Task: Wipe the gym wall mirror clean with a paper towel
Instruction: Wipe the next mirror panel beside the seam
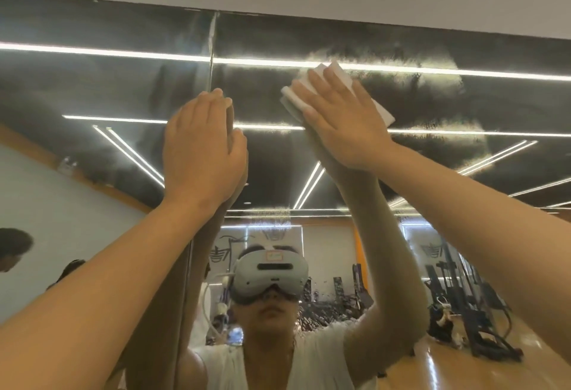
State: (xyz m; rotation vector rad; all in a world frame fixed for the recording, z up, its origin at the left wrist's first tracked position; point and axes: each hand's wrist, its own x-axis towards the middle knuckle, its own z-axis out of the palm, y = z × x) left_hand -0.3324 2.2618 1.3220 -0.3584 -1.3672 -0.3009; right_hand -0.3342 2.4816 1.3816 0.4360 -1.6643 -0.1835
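from my remote seat i see the right grip spread flat, fingers straight, pressing a folded white paper towel against the gym wall mirror. nothing is curled round the towel; the palm and fingers simply pin it to the glass. the towel sits high on the right-hand panel, close under the mirror's top edge and a little to the right of the vertical seam between the panels. the left grip is also wide open and holds nothing. its palm lies flat on the glass right at the seam, lower than the towel, and i read it as a brace for the reach.

as for progress, i judge the job partly done at best. a cloudy haze of smears runs from the towel toward the right edge, along the top band and again just below it. so the upper strip looks wetted and rubbed but not yet buffed clear. lower down, around the reflected headset, a patch of droplets clings to the glass and looks untouched. the left panel shows faint grey streaking too. what remains, in my view, is clearing that haze, then working down through the droplets and across to the left panel.
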